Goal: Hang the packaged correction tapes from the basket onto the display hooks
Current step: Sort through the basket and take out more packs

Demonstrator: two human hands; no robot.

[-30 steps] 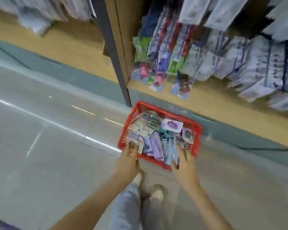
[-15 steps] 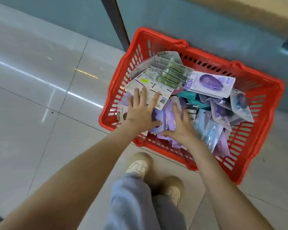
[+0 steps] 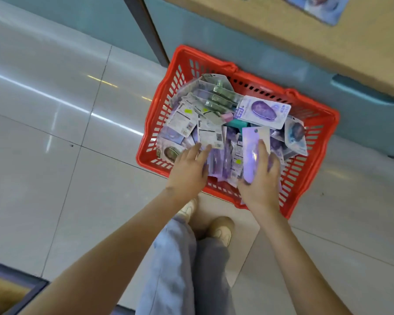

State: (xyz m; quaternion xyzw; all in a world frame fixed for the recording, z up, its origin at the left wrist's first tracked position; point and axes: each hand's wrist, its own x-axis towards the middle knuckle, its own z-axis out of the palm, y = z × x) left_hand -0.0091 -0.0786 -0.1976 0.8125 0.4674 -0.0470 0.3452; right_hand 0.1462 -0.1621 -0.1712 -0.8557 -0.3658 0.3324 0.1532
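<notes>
In the centre of the frame, the red basket [image 3: 303, 178] is sitting on the tiled floor [image 3: 55, 178], heaped with packaged correction tapes [image 3: 214, 101]. The right hand [image 3: 259, 180] is gripping a purple pack [image 3: 254, 142] over the heap, fingers curled round its lower end. The left hand [image 3: 188, 171] is resting with straight fingers on packs at the basket's near edge.

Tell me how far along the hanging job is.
Done: nothing shows as hung; the display hooks are out of view. In hand: the right hand grips a purple pack raised above the pile, while the left hand lies flat on other packs in the red basket. Left: nearly everything, since the basket is heaped with packs.
</notes>
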